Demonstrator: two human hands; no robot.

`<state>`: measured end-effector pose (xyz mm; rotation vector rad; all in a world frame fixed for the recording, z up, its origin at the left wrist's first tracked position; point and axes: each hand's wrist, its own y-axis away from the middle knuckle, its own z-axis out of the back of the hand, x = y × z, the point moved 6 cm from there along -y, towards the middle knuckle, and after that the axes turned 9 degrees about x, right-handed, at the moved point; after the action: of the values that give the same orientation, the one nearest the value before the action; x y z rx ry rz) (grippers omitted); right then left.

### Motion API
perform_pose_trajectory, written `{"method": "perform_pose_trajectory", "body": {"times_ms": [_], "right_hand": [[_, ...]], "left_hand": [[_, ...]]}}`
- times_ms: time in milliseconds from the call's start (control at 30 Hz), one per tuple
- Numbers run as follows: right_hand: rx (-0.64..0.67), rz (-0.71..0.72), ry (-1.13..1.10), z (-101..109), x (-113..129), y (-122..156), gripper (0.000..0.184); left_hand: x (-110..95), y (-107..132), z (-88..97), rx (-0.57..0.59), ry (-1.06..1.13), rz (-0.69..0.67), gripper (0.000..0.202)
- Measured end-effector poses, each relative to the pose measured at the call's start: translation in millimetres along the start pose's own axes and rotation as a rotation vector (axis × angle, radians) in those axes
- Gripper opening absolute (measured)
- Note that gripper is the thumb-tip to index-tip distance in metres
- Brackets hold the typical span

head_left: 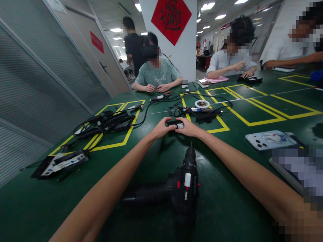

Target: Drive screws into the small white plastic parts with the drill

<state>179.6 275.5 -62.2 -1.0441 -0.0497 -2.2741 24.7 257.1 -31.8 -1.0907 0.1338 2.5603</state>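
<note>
Both my hands hold a small black boxy object with a whitish patch (pixel 180 125) just above the green table, arms stretched forward. My left hand (pixel 163 128) grips its left end, fingers curled round it. My right hand (pixel 186 127) closes on the right end, thumb near the whitish patch. What exactly the object is I cannot make out. Nearer to me, between my forearms, a black cordless drill (pixel 188 181) lies on its side with its bit pointing away, toward my hands. Its handle reaches left, partly behind my left forearm.
Black cables and adapters (pixel 108 122) are heaped at left, near a black-and-white packet (pixel 62 164). Beyond my hands lie an electric screwdriver (pixel 199 110), a white tape ring (pixel 202 104) and more cords. A phone (pixel 271 139) rests at right. Several people sit across the table.
</note>
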Motion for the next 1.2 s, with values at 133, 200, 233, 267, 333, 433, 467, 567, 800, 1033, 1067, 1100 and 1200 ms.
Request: {"method": "perform_pose_trajectory", "body": {"times_ms": [133, 200, 233, 267, 333, 433, 467, 567, 800, 1033, 1067, 1100, 1200], "right_hand": [[-0.002, -0.053, -0.015, 3.5, 1.8, 2.7, 0.067], [-0.008, -0.064, -0.027, 4.8, 2.2, 3.3, 0.061], [-0.013, -0.062, -0.028, 5.3, 2.6, 3.3, 0.057], [-0.019, -0.055, -0.027, 5.7, 3.1, 3.3, 0.054], [-0.028, -0.039, -0.027, 6.1, 4.3, 2.8, 0.051], [-0.036, -0.039, -0.041, 6.2, 4.7, 1.2, 0.051], [-0.035, -0.044, -0.047, 6.1, 4.4, 0.4, 0.052], [-0.032, -0.052, -0.064, 5.9, 2.5, -2.7, 0.054], [-0.001, -0.039, -0.111, 4.4, -8.8, -6.3, 0.061], [-0.051, -0.017, -0.111, 6.1, -3.9, -2.5, 0.065], [-0.068, -0.017, -0.105, 6.7, -2.6, -2.0, 0.066], [-0.079, -0.019, -0.100, 6.8, -1.8, -2.0, 0.066], [-0.090, -0.026, -0.088, 4.1, -2.9, -4.7, 0.059]], "left_hand": [[-20.1, 38.0, 11.4, -0.025, -0.047, 0.002, 0.059], [-44.0, 71.8, 11.0, 0.065, -0.086, -0.049, 0.052], [-57.1, 92.1, 7.2, 0.166, -0.103, -0.075, 0.049], [-69.4, 114.0, 3.8, 0.253, -0.111, -0.087, 0.048], [-86.8, 159.0, -6.0, 0.443, -0.139, -0.055, 0.050], [-95.1, 213.1, -25.1, 0.625, -0.193, 0.002, 0.075], [-94.2, 223.8, -31.2, 0.623, -0.227, 0.008, 0.085], [-83.9, 234.3, -43.8, 0.469, -0.377, 0.073, 0.088], [-86.2, 225.2, -61.2, 0.443, -0.444, 0.119, 0.086], [-75.6, 232.4, -64.8, 0.399, -0.528, 0.139, 0.081], [-73.0, 233.6, -64.3, 0.389, -0.521, 0.133, 0.082], [-70.7, 234.8, -63.0, 0.375, -0.506, 0.125, 0.082], [-68.0, 237.7, -51.7, 0.261, -0.419, 0.081, 0.080]]}}
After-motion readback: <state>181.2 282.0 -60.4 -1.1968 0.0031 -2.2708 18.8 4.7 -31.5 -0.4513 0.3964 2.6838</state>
